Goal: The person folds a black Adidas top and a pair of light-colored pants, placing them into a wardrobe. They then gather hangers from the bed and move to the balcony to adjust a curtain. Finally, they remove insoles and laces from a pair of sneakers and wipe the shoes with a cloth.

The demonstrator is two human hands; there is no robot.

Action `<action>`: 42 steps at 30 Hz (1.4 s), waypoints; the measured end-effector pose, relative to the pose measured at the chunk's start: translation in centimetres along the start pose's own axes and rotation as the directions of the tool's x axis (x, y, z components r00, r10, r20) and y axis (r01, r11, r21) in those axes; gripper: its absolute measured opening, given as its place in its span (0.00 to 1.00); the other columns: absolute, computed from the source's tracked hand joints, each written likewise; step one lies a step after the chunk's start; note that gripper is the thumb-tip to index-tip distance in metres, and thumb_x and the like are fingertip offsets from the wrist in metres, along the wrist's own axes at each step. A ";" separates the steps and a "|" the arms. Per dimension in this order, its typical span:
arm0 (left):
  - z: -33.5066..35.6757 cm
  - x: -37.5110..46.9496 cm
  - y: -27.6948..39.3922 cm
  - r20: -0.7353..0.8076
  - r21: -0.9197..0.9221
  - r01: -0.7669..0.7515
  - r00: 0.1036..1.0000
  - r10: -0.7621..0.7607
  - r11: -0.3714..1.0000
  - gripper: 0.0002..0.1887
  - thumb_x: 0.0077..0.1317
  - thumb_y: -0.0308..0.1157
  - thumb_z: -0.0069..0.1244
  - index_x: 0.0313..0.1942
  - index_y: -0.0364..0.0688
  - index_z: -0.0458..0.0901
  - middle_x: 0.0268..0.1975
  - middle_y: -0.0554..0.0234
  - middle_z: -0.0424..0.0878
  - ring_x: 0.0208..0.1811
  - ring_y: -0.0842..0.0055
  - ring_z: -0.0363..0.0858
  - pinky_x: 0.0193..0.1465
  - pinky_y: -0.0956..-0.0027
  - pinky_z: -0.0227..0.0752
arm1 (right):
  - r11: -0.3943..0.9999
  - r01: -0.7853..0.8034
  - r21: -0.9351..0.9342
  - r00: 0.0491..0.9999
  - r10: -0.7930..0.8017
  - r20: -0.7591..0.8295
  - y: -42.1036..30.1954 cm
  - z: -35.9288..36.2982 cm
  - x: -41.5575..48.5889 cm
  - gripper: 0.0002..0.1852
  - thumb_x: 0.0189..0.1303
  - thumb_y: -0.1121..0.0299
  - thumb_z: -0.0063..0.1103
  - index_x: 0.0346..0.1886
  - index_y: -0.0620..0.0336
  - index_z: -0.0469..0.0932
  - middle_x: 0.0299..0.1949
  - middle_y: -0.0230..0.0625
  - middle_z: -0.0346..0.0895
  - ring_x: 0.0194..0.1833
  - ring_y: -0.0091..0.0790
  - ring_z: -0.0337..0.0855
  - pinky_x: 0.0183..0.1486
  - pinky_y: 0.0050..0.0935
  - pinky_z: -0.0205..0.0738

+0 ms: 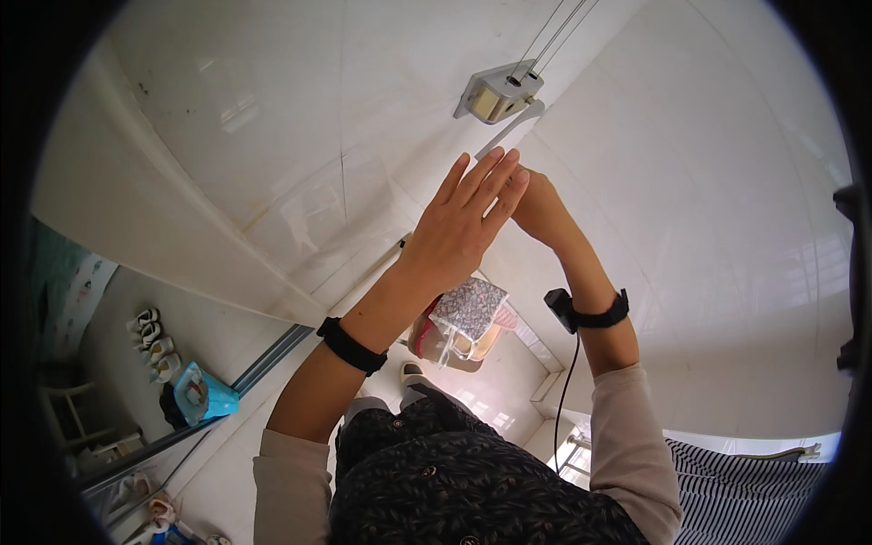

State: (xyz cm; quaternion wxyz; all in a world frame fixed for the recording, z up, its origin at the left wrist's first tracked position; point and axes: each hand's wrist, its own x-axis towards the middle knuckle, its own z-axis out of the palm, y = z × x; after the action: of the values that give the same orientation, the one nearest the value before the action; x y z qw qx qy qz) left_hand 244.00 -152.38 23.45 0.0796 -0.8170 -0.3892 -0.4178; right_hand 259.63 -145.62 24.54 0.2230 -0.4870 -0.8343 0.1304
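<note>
A metal hand-crank winch (501, 95) is fixed to the tiled wall, with thin wire cables (555, 37) running up from it. Its grey crank arm (512, 128) slopes down toward my hands. My left hand (458, 228) is stretched out, back toward me, fingers straight and spread, the fingertips overlapping the lower end of the crank. Behind it, my right hand (538, 204) is bent at the wrist and curled near the same end. Its fingers are mostly hidden by my left hand, so its grip on the crank cannot be made out.
Below my hands is a stool or seat with a floral cloth (470, 308) and bags. At left, a blue bag (204, 395) and several shoes (155, 344) lie beyond a door track (272, 357). A striped cloth (742, 490) hangs at right. A cable (560, 415) trails from my right wrist strap.
</note>
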 end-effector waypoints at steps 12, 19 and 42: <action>0.6 -0.3 -0.5 0.000 0.004 -0.052 0.999 0.052 0.999 0.38 0.53 0.17 0.45 0.66 0.48 0.55 0.70 0.55 0.52 0.71 0.63 0.50 0.72 0.52 0.46 | 0.960 -0.258 -0.104 0.852 0.176 -0.493 2.9 -11.9 7.6 0.16 0.66 0.55 0.48 0.42 0.56 0.80 0.22 0.35 0.73 0.23 0.31 0.70 0.29 0.28 0.66; 3.5 -2.5 -1.0 0.051 -0.010 -0.039 0.998 0.039 0.999 0.35 0.53 0.18 0.44 0.65 0.46 0.59 0.69 0.53 0.55 0.70 0.61 0.54 0.70 0.51 0.47 | 0.897 -0.341 -0.280 0.906 0.234 -0.352 8.7 -2.0 4.6 0.19 0.68 0.52 0.39 0.37 0.54 0.76 0.29 0.46 0.79 0.32 0.50 0.80 0.34 0.47 0.72; 0.2 3.9 3.1 0.199 0.207 -0.139 0.975 0.098 0.968 0.37 0.58 0.33 0.51 0.66 0.35 0.53 0.69 0.40 0.49 0.71 0.51 0.47 0.70 0.47 0.39 | 0.959 -0.281 0.031 0.850 0.263 -0.457 6.5 -10.3 8.5 0.19 0.66 0.53 0.43 0.34 0.54 0.81 0.27 0.35 0.81 0.29 0.43 0.80 0.32 0.40 0.73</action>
State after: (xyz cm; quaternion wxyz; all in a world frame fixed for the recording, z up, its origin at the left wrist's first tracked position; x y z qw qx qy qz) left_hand 247.68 -152.18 26.83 0.1574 -0.8607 -0.3891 -0.2881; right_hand 266.04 -135.00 32.73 0.3827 -0.6210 -0.6835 0.0271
